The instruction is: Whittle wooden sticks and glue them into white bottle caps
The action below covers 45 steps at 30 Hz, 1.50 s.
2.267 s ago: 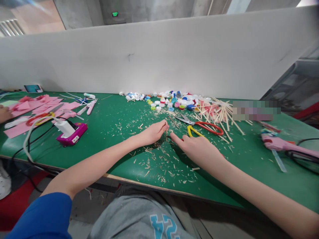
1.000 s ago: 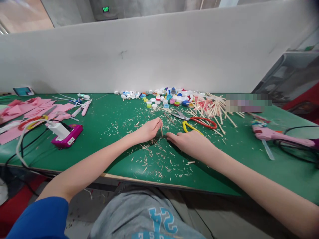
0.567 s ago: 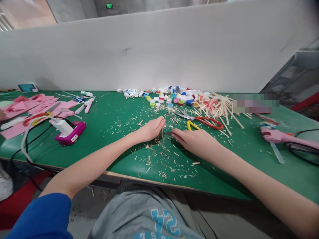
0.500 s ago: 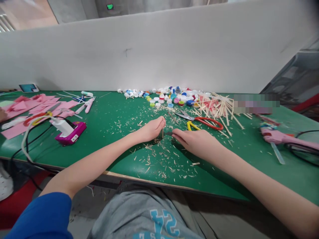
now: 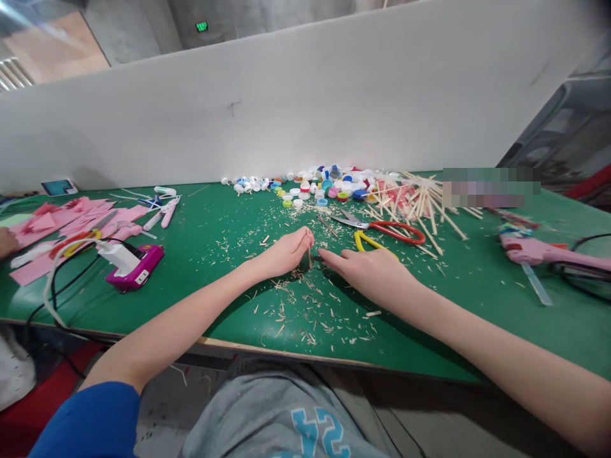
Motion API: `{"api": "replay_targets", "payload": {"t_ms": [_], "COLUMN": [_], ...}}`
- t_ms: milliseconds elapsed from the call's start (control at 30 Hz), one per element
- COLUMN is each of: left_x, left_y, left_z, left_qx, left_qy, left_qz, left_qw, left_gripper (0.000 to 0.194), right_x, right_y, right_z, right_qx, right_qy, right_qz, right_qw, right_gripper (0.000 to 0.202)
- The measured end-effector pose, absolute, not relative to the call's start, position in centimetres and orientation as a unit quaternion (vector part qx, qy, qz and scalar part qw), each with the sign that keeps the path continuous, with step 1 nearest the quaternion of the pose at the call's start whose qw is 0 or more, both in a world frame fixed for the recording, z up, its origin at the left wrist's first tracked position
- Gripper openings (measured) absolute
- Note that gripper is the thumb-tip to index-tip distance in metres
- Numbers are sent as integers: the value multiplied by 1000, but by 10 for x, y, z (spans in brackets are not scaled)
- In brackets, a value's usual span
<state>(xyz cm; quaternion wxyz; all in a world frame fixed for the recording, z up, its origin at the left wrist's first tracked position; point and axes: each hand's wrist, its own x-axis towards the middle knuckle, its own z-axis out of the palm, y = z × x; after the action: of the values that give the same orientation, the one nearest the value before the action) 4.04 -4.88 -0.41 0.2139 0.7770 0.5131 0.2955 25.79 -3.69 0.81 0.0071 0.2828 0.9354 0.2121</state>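
Near the middle of the table, my left hand [image 5: 292,250] is closed around the top of a short wooden stick [image 5: 310,259], held upright with its lower end at the green tabletop. My right hand [image 5: 365,267] is closed on a small dark knife blade [image 5: 317,257], its index finger stretched along it; most of the knife is hidden by the fingers. The blade's tip is at or very close to the stick. Pale wood shavings [image 5: 305,318] lie scattered around and below both hands. Just beyond my right hand rest scissors [image 5: 396,230] with red and yellow handles.
Colourful bottle caps [image 5: 329,184] and a pile of wooden sticks [image 5: 424,203] lie along the white partition [image 5: 267,121]. A pink glue gun [image 5: 539,251] is at right. On the left are a magenta power strip [image 5: 136,270] with cables, pink paper [image 5: 42,267] and another person's hand [image 5: 7,242].
My right hand has moved slightly left, bringing the blade from beside the stick up to it. My left hand keeps the stick upright. The head view has tilted a little.
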Motion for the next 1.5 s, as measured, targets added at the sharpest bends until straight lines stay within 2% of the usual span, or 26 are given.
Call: {"api": "replay_targets", "payload": {"t_ms": [133, 367, 733, 1167, 1500], "left_x": [40, 41, 39, 39, 38], "left_y": [-49, -50, -49, -46, -45], "left_z": [-2, 0, 0, -4, -6], "left_qx": [781, 788, 786, 786, 789], "left_qy": [513, 508, 510, 508, 504], "left_qz": [289, 280, 278, 278, 282], "left_qw": [210, 205, 210, 216, 211], "left_gripper": [32, 31, 29, 27, 28], "right_x": [257, 260, 260, 255, 254], "right_y": [-39, -38, -32, -32, -32], "right_z": [10, 6, -4, -3, -1], "right_qx": [274, 259, 240, 257, 259], "right_qy": [934, 931, 925, 927, 927], "right_qz": [230, 255, 284, 253, 260], "right_qw": [17, -26, -74, -106, -73], "right_gripper": [54, 28, 18, 42, 34]}}
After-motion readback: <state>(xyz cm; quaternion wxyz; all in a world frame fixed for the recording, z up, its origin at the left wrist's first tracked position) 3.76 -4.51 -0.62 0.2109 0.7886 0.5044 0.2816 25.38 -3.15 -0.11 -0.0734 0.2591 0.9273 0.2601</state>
